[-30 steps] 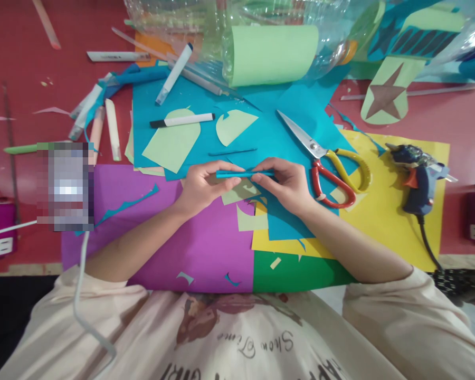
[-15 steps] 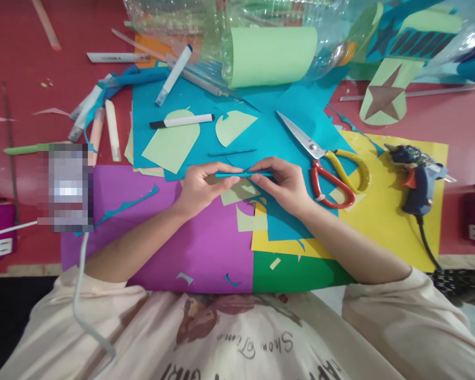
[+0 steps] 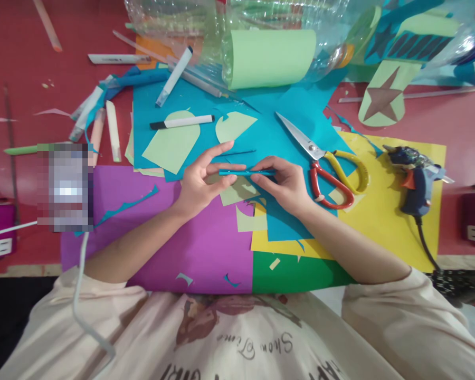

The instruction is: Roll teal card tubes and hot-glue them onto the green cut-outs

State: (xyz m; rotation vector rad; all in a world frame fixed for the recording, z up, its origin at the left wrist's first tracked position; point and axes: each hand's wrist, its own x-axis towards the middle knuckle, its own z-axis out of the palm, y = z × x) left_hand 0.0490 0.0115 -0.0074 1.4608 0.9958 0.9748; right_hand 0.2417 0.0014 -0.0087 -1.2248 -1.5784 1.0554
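Observation:
A thin, rolled-up piece of blue paper [image 3: 233, 172] lies level between my two hands, above the sheets. My left hand [image 3: 200, 182] pinches its left part between thumb and a finger, with the index finger lifted off. On the other side, my right hand [image 3: 287, 184] grips the right end between thumb and fingers, which hide part of it. Just beyond the roll, a narrow dark blue strip [image 3: 237, 153] rests on the blue paper sheet [image 3: 253, 121]. Scissors [image 3: 314, 150] with red and yellow handles lie open-bladed right of my right hand.
A glue gun [image 3: 417, 184] lies on yellow paper [image 3: 391, 227] at the right. Plastic bottles, one wrapped in light green paper [image 3: 271, 58], stand along the back. Markers [image 3: 182, 122] and paper scraps are scattered about. A blurred device [image 3: 68, 187] with a white cable is at left.
My left index finger has lifted off the blue paper roll and now points up and away. The roll looks turned slightly and rounder. My right hand has barely moved.

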